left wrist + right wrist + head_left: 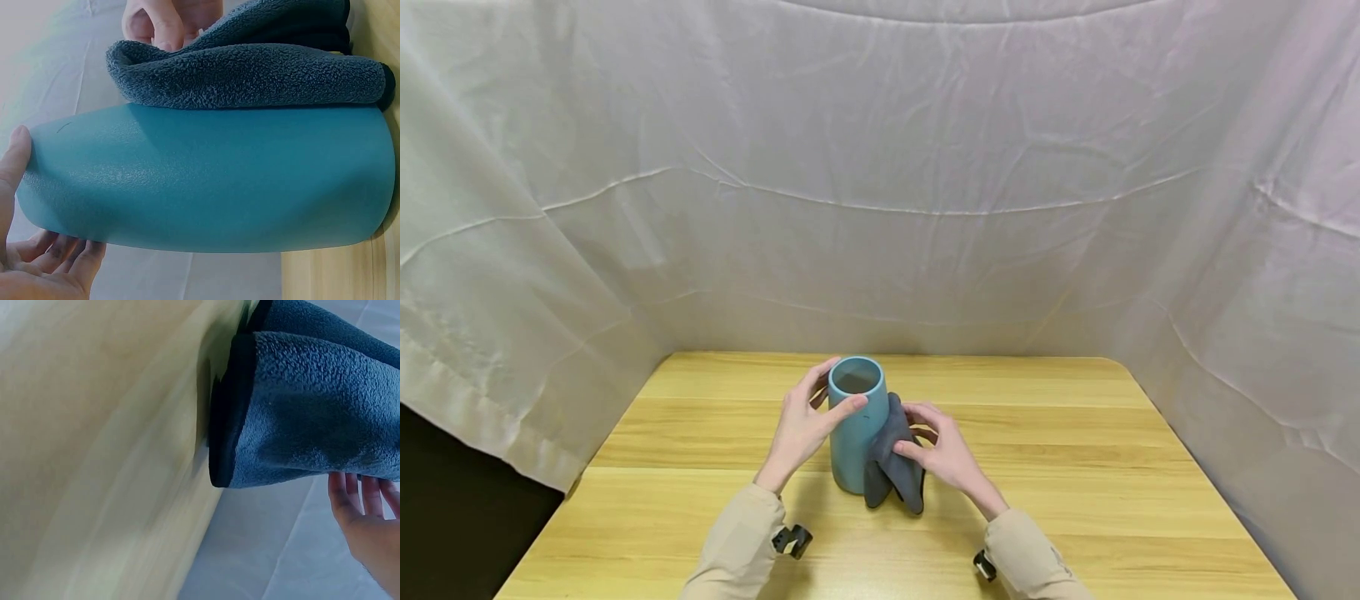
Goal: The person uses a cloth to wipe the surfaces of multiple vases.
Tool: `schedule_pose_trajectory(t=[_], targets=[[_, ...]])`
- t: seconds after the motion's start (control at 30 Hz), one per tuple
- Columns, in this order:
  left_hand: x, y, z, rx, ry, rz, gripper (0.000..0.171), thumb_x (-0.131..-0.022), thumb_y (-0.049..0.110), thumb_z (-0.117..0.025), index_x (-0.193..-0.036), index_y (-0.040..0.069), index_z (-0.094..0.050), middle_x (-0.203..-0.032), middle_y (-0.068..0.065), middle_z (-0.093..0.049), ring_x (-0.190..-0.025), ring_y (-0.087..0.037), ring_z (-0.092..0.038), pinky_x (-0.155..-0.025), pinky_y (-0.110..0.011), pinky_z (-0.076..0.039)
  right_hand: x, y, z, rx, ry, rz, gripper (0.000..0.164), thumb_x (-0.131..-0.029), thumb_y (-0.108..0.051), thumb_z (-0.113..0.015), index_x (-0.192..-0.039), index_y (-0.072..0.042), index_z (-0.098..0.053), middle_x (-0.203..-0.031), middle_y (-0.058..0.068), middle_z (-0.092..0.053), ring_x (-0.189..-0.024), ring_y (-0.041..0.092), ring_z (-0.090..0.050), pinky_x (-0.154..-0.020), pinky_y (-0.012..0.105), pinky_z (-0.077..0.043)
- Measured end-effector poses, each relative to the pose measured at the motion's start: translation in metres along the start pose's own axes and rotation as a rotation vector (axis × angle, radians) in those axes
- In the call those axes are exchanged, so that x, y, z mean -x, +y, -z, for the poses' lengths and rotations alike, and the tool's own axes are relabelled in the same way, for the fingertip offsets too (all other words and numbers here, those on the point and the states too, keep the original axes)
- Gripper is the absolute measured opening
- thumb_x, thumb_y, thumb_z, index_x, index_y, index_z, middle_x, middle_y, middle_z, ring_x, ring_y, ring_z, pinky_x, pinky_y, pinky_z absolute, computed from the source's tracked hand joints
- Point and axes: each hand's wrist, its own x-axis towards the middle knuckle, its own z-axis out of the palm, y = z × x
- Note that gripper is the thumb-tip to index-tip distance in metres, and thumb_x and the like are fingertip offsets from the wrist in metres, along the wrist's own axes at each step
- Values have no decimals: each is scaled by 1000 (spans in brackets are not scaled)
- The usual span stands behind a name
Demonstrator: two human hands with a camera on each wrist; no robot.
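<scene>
A tall blue vase (850,458) with a round open mouth stands upright on the wooden table. My left hand (799,429) grips it near the rim, thumb across the front and fingers round the far left side. A small dark mark shows below the rim. Against the vase's right side hangs a folded dark grey fleecy cloth (891,450), its black-edged lower corners close to the tabletop. My right hand (946,454) holds this cloth from the right, thumb in front, fingers behind. In the left wrist view, the cloth (250,75) lies along the side of the vase (206,181).
The light wooden table (1075,483) reaches back to a pale grey fabric curtain (925,275), which also rises on both sides. A dark area (460,517) lies beyond the table's left edge.
</scene>
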Motion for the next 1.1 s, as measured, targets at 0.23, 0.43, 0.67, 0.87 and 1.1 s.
schedule_pose_trajectory(t=[0.23, 0.43, 0.67, 0.87, 1.1], targets=[[0, 0, 0, 3, 0, -4, 61, -85, 22, -82, -140, 14, -56, -138, -10, -63, -132, -29, -58, -116, -47, -45, 1, 2, -2, -18, 37, 44, 49, -88, -7, -76, -134, -1, -61, -125, 18, -62, -114, 20, -60, -105, 48, -53], [0, 0, 0, 7, 4, -7, 61, -85, 22, -82, -139, 15, -56, -138, -9, -63, -132, -28, -58, -116, -47, -45, -4, -9, -2, -37, 88, 111, 48, -89, -5, -75, -134, -1, -61, -126, 19, -62, -112, 7, -58, -102, 34, -55], [0, 0, 0, 3, 9, -11, 60, -85, 21, -82, -139, 14, -57, -138, -9, -63, -132, -29, -58, -116, -47, -44, -18, -31, 2, -84, 123, 205, 49, -88, 1, -73, -135, 0, -60, -122, 22, -59, -112, 2, -57, -99, 21, -53], [-1, -1, 0, 5, 11, -19, 59, -85, 21, -82, -138, 13, -58, -137, -10, -63, -133, -29, -58, -116, -48, -44, -25, -41, 4, -112, 126, 211, 51, -87, 4, -73, -135, 2, -59, -123, 23, -58, -112, 2, -57, -99, 20, -53], [-2, -1, 0, 11, 11, -23, 58, -85, 19, -82, -138, 12, -58, -135, -10, -64, -131, -29, -59, -116, -48, -45, -25, -41, 5, -104, 122, 182, 51, -87, 4, -73, -136, 2, -59, -124, 23, -58, -112, 2, -57, -101, 22, -53]])
